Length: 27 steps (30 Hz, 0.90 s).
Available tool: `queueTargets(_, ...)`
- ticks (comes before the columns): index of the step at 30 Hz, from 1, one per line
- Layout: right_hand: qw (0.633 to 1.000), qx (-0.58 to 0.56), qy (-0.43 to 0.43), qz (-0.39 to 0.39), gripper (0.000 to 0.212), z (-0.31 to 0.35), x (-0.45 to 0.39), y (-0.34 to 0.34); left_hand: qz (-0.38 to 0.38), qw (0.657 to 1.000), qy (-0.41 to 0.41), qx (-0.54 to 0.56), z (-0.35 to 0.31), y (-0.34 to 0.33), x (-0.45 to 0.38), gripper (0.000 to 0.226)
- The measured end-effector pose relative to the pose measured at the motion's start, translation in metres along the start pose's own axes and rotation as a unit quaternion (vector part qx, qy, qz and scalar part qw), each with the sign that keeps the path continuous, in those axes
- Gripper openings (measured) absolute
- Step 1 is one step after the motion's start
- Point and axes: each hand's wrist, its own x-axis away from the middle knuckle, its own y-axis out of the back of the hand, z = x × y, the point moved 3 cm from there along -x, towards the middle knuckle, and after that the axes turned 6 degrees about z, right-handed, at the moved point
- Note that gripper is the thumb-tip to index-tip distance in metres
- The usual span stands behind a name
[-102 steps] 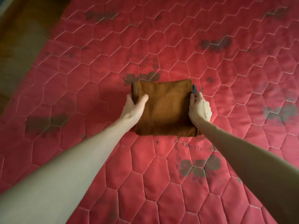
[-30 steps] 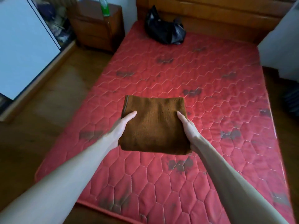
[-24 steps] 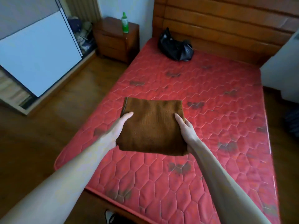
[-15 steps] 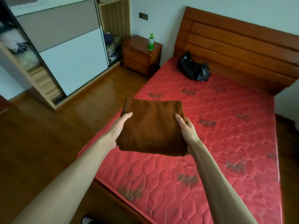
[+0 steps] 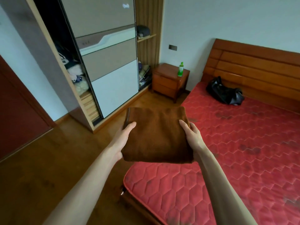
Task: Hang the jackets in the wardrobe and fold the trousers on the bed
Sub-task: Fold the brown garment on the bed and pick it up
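Observation:
The folded brown trousers (image 5: 156,135) are a thick square bundle held in the air over the bed's left edge. My left hand (image 5: 124,138) grips their left side, thumb on top and fingers hidden underneath. My right hand (image 5: 191,136) grips their right side the same way. The bed (image 5: 243,151) with its red quilted mattress lies to the right. The wardrobe (image 5: 103,62) stands at the left, its sliding door partly open, with clothes showing in the dark gap.
A black bag (image 5: 224,93) lies on the mattress by the wooden headboard. A wooden nightstand (image 5: 170,82) with a green bottle (image 5: 180,69) stands between wardrobe and bed. Wooden floor runs along the left. A dark red door (image 5: 17,111) is at the far left.
The folded trousers were lifted off the mattress and carried up and left. My view swung from the bed toward the wardrobe. Both hands kept their hold on the bundle.

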Motion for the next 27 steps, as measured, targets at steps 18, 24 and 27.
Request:
queueTargets(18,0.999,0.035,-0.027,0.032,0.061,0.066,-0.1,-0.2,-0.032,0.999,0.009,0.01,-0.105,0.18,-0.082,0.079)
queueTargets(24,0.999,0.03,-0.032,0.018,0.072,0.08,-0.182,-0.241,-0.021,0.999,0.015,-0.035,-0.157,0.217,-0.167,0.073)
queueTargets(27,1.0,0.007,-0.028,-0.004,0.071,0.086,-0.226,-0.257,-0.012,0.998,0.01,-0.06,-0.191,0.229,-0.207,0.069)
